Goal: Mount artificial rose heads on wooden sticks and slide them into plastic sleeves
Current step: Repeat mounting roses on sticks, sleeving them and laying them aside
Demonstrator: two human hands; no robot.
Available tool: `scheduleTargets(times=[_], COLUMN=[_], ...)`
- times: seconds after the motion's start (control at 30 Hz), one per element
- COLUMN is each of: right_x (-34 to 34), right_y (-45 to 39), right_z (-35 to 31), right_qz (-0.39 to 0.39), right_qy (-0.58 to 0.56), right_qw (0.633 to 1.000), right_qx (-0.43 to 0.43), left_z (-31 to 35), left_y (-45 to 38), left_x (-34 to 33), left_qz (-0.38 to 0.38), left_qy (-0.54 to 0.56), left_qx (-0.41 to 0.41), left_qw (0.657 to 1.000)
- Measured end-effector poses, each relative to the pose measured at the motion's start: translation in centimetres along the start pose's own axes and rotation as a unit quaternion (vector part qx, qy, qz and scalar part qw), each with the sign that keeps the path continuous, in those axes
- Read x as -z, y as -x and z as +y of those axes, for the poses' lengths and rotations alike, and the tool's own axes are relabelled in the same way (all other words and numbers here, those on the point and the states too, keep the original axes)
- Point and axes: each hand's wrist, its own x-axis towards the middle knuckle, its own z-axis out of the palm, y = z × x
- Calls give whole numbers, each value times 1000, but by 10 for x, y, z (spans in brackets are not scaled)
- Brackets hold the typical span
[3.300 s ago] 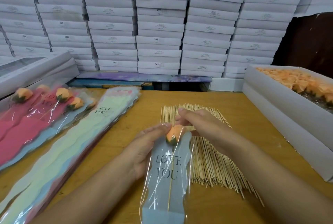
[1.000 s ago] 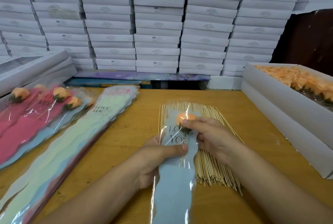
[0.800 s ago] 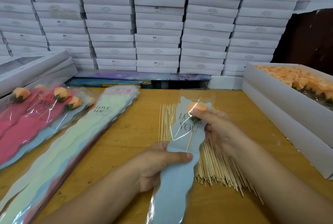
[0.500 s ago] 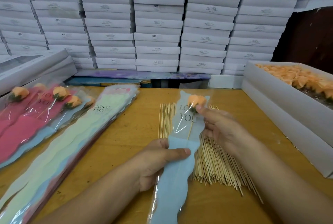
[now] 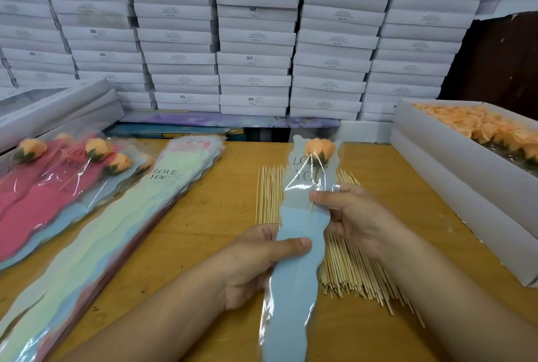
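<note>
One sleeved rose held in both hands at centre frame.

One orange rose head (image 5: 318,148) sat atop one wooden stick (image 5: 312,205), mostly hidden inside a blue plastic sleeve (image 5: 294,280) cut off at the bottom edge. The left hand (image 5: 256,262) pinched the sleeve's middle, thumb on top; the right hand (image 5: 352,216) gripped higher up. Beneath lay a pile of sticks (image 5: 346,268), too many to count. Four finished roses (image 5: 96,150) lay at left.
</note>
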Motion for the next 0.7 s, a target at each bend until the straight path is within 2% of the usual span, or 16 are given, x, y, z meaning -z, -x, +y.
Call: scheduleTargets(times=[0.2, 0.47, 0.7], right_x=[13, 9, 9], right_y=[-7, -4, -4], right_z=[-5, 3, 4], right_qz=[50, -4, -12], right_qy=[-14, 6, 7], right_qw=[999, 1000, 1000], right_qx=[8, 1, 3], left_z=[-3, -3, 5], left_y=[-4, -6, -1], left_x=[2, 3, 8], left_qz=[-12, 27, 5], left_qy=[-33, -23, -48], left_qx=[13, -22, 13], left_qw=[999, 999, 999])
